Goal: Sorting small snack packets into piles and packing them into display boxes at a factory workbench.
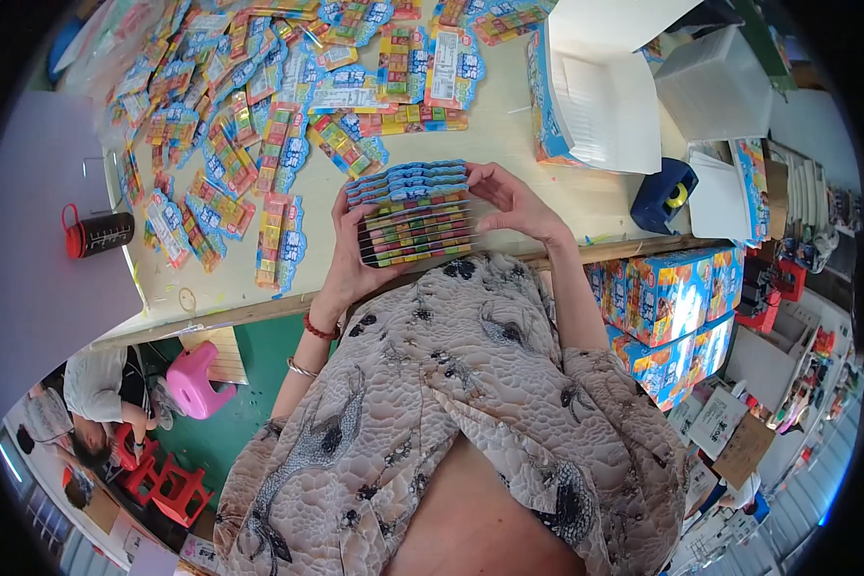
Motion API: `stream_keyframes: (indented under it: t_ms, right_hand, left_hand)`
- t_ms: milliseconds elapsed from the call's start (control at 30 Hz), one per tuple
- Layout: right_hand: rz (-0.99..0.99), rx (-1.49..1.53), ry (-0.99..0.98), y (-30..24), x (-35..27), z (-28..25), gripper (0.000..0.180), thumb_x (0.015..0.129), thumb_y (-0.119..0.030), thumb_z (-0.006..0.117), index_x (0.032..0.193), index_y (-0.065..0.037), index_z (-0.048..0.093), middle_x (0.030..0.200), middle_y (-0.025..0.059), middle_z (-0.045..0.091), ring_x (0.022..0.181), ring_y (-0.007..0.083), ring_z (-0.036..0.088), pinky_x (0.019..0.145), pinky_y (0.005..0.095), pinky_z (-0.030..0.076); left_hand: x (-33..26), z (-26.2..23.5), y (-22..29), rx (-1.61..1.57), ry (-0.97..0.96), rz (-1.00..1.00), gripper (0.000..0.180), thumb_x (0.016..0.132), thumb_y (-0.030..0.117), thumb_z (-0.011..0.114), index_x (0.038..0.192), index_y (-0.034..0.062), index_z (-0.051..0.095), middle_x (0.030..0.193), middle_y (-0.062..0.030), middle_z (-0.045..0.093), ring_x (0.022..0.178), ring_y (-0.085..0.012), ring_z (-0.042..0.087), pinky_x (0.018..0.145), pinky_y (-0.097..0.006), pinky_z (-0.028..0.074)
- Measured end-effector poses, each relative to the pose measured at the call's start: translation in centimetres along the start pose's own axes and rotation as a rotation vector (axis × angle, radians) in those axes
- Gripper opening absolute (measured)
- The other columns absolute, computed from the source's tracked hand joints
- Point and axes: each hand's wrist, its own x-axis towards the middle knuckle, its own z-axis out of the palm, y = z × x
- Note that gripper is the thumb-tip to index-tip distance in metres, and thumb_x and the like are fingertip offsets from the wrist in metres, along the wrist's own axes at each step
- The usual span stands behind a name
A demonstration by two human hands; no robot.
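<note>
A stack of blister packs (415,213) is clamped between the left hand (350,257) and right hand (511,204), fingers curled shut on its ends. If the squeeze is eased, the packs could be fanned out and spilled onto the table (509,134).

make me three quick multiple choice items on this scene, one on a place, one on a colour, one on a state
1. Where is the dark canister with the red lid?
A. left part of the table
B. on the floor
C. in the open box

2. What colour is the small stool on the floor?
A. blue
B. pink
C. yellow

3. How is the stack of packets held?
A. lying loose
B. left hand only
C. between both hands

A: it lies left of the loose packets.
B: pink against green floor.
C: left hand and right hand grip its ends.
</note>
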Motion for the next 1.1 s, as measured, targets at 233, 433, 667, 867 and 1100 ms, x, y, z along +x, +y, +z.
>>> stream_keyframes:
  t_ms: [233, 433, 667, 867, 1100]
  right_hand:
    - [-0.014, -0.014, 0.025, -0.2, 0.1, 0.5, 0.059, 0.066, -0.003, 0.081, 0.114, -0.01, 0.048, 0.145, 0.0096, 0.034, 0.133, 0.0179, 0.034, 0.114, 0.0333, 0.025]
    - [-0.018, -0.019, 0.029, -0.3, 0.1, 0.7, 0.058, 0.067, -0.003, 0.081, 0.114, -0.01, 0.047, 0.146, 0.0104, 0.034, 0.134, 0.0188, 0.034, 0.114, 0.034, 0.025]
    - [-0.029, -0.04, 0.021, 0.1, 0.1, 0.5, 0.059, 0.069, -0.005, 0.08, 0.117, -0.011, 0.046, 0.145, 0.0077, 0.034, 0.134, 0.0188, 0.033, 0.114, 0.0356, 0.024]
    - [-0.045, -0.042, 0.033, 0.4, 0.1, 0.4, 0.055, 0.071, -0.003, 0.078, 0.115, -0.01, 0.046, 0.145, 0.0084, 0.035, 0.133, 0.0194, 0.035, 0.114, 0.0362, 0.025]
    - [-0.083, -0.019, 0.083, 1.2, -0.1, 0.7, 0.047, 0.075, 0.004, 0.072, 0.113, -0.009, 0.047, 0.143, 0.0098, 0.038, 0.132, 0.0197, 0.037, 0.113, 0.0363, 0.028]
  left_hand:
    - [-0.1, 0.0, 0.1, 0.006, -0.005, -0.023, 0.095, 0.053, 0.017, 0.09, 0.128, 0.0116, 0.034, 0.143, -0.0226, 0.021, 0.14, -0.0391, 0.014, 0.11, -0.047, 0.029]
    - [0.0, -0.1, 0.1, 0.051, -0.023, 0.005, 0.094, 0.053, 0.016, 0.09, 0.128, 0.0119, 0.034, 0.143, -0.0225, 0.019, 0.139, -0.0389, 0.016, 0.11, -0.047, 0.03]
    - [0.0, 0.0, 0.0, 0.022, -0.003, 0.009, 0.095, 0.052, 0.016, 0.09, 0.128, 0.0122, 0.035, 0.144, -0.0224, 0.018, 0.138, -0.0385, 0.018, 0.11, -0.046, 0.031]
    - [0.0, 0.0, -0.1, 0.007, 0.0, 0.013, 0.095, 0.052, 0.018, 0.091, 0.128, 0.0119, 0.034, 0.143, -0.0223, 0.018, 0.138, -0.0384, 0.019, 0.11, -0.046, 0.031]
    - [0.1, 0.0, -0.2, 0.062, -0.008, 0.054, 0.093, 0.055, 0.018, 0.09, 0.129, 0.0121, 0.033, 0.143, -0.0224, 0.019, 0.138, -0.0383, 0.02, 0.109, -0.047, 0.032]
